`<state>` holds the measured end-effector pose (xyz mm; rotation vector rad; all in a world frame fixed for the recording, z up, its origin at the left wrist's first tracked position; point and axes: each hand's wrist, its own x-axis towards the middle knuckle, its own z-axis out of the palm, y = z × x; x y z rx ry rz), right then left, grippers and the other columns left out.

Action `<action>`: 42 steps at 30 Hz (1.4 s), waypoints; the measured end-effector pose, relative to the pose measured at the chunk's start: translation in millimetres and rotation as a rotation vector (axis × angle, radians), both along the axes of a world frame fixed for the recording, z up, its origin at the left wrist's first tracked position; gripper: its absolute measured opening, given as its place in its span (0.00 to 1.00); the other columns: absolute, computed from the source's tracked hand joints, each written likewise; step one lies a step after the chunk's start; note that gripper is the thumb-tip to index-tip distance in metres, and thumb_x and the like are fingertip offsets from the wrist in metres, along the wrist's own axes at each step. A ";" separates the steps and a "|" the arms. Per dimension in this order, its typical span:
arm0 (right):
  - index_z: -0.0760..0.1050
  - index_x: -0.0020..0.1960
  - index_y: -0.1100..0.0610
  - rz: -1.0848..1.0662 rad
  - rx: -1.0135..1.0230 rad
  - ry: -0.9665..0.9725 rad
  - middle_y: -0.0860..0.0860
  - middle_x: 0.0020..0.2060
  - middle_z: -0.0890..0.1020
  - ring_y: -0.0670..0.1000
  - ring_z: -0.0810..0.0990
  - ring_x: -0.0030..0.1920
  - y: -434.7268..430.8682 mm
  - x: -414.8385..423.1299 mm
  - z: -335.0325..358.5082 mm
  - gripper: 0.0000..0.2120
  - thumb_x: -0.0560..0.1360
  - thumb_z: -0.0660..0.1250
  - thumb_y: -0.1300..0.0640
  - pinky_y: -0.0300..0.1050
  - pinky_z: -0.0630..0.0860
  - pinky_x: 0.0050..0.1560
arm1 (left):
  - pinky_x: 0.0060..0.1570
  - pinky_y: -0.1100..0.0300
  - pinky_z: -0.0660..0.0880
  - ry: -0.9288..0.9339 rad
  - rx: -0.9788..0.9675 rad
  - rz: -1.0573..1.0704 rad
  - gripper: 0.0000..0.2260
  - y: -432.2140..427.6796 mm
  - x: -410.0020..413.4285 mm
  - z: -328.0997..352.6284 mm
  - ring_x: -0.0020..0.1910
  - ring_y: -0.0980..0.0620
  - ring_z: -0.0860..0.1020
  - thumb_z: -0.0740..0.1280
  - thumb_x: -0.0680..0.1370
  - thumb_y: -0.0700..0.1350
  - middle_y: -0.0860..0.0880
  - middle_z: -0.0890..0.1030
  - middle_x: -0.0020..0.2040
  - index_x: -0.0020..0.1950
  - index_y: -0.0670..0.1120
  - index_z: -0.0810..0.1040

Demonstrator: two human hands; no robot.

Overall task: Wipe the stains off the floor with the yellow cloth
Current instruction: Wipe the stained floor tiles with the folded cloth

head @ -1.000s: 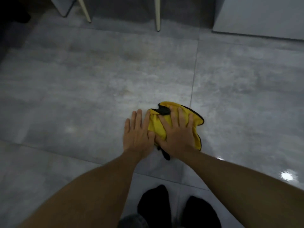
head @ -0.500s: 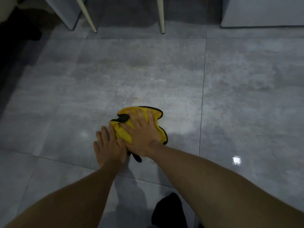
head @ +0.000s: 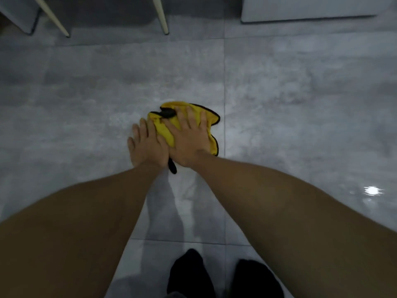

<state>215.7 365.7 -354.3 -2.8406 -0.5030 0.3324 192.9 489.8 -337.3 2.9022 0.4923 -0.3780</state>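
A yellow cloth (head: 166,127) with black trim lies bunched on the grey tiled floor (head: 86,108), just left of a grout line. My right hand (head: 189,138) presses flat on top of it with fingers spread. My left hand (head: 146,145) lies flat beside it, covering the cloth's left edge and partly on the bare tile. The floor around the cloth looks wet and shiny. No distinct stain is visible.
Two pale chair legs (head: 162,16) stand at the far edge, with a grey panel (head: 19,16) at far left and a light cabinet base (head: 311,7) at far right. My black-socked feet (head: 189,274) are at the bottom. A light glare (head: 371,190) shines on the right tile.
Both hands slid the cloth left across the tile, then back to the right towards the grout line. The hands have stayed pressed on it.
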 end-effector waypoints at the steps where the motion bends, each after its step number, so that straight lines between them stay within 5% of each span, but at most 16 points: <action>1: 0.49 0.82 0.40 -0.038 -0.004 -0.005 0.54 0.84 0.46 0.62 0.40 0.82 -11.5 2.5 -0.8 0.32 0.81 0.41 0.31 0.72 0.35 0.74 | 0.77 0.46 0.44 -0.005 0.002 -0.050 0.26 -10.8 8.0 0.4 0.80 0.46 0.43 0.47 0.84 0.49 0.48 0.46 0.82 0.82 0.48 0.44; 15: 0.50 0.82 0.39 -0.412 -0.114 -0.051 0.55 0.83 0.49 0.62 0.43 0.82 -207.7 26.5 -8.8 0.33 0.79 0.50 0.32 0.72 0.37 0.75 | 0.76 0.45 0.48 -0.007 -0.047 -0.484 0.26 -213.8 66.8 19.4 0.80 0.45 0.45 0.50 0.83 0.45 0.49 0.52 0.82 0.81 0.46 0.50; 28: 0.50 0.82 0.41 -0.624 -0.168 -0.016 0.54 0.84 0.45 0.59 0.40 0.82 -377.7 -2.0 -9.3 0.33 0.80 0.52 0.34 0.69 0.39 0.77 | 0.77 0.43 0.43 0.151 -0.179 -0.682 0.28 -383.9 50.8 19.2 0.80 0.44 0.40 0.49 0.84 0.47 0.51 0.43 0.82 0.81 0.48 0.42; 42: 0.52 0.82 0.45 -0.754 -0.234 -0.010 0.56 0.83 0.49 0.59 0.41 0.82 -425.9 -99.3 -18.7 0.37 0.76 0.52 0.33 0.69 0.40 0.77 | 0.76 0.41 0.38 0.144 -0.117 -0.958 0.26 -423.4 -20.4 10.4 0.80 0.46 0.38 0.44 0.84 0.52 0.53 0.43 0.82 0.82 0.48 0.44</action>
